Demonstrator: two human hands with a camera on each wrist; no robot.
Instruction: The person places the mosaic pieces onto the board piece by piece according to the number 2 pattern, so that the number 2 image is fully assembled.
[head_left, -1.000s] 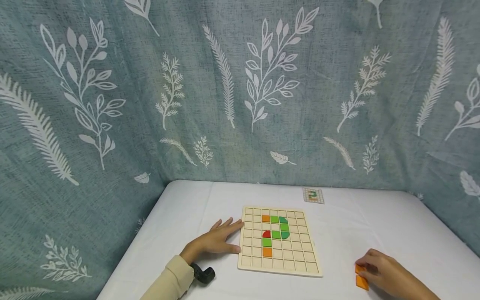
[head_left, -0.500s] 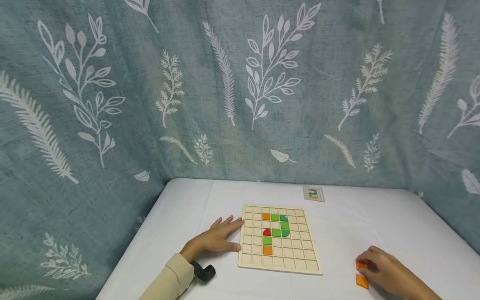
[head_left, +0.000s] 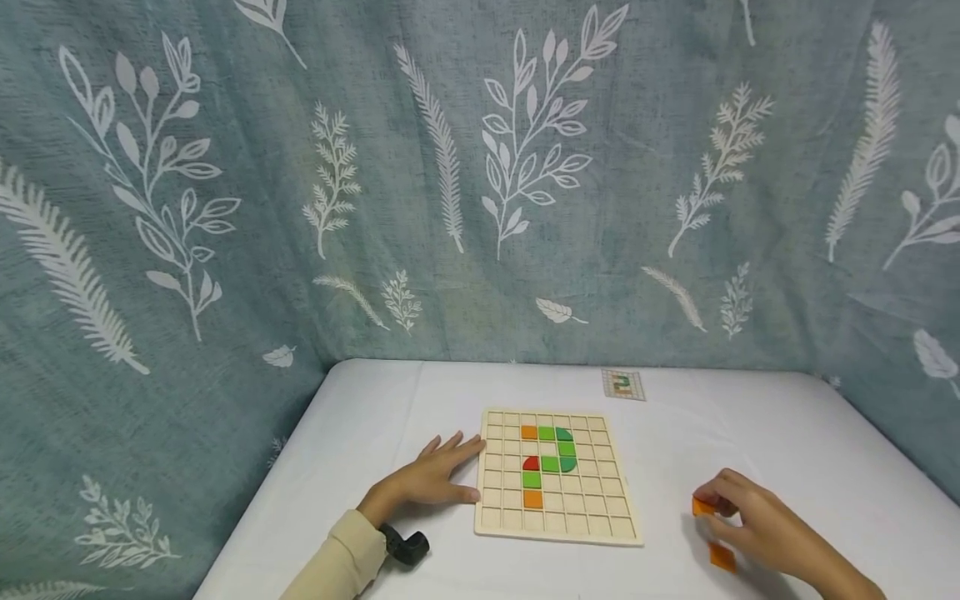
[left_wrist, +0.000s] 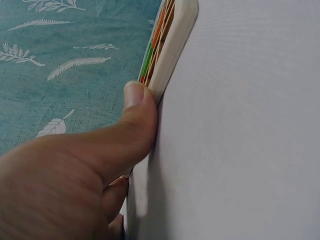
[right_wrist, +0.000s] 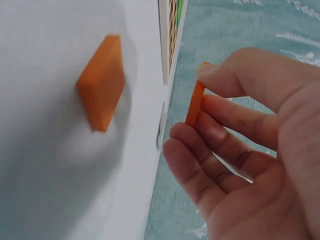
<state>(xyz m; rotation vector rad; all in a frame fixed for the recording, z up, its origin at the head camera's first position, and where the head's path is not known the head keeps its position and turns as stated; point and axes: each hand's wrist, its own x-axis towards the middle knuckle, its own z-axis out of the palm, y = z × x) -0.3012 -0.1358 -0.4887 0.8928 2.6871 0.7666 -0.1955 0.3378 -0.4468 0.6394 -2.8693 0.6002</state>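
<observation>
A wooden grid board (head_left: 592,527) lies mid-table with orange, green and red tiles set in some of its squares. Along its left edge rests my left hand (head_left: 431,481), fingers spread; the thumb (left_wrist: 134,95) touches the board's rim in the left wrist view. My right hand (head_left: 757,521), to the right of the board, pinches an orange tile (right_wrist: 195,102) between thumb and fingertips, raised off the table. A second orange tile (right_wrist: 102,82) lies on the cloth below that hand.
Behind the board lies a small card (head_left: 623,385) printed with a coloured grid pattern. A black curved object (head_left: 407,547) is at my left wrist. White cloth (head_left: 420,383) covers the table, and a leaf-patterned curtain (head_left: 450,292) hangs behind and at the sides.
My right hand has lifted one orange tile off the table and moved slightly left and away from me, leaving the other behind. The left hand stays at the board's edge.
</observation>
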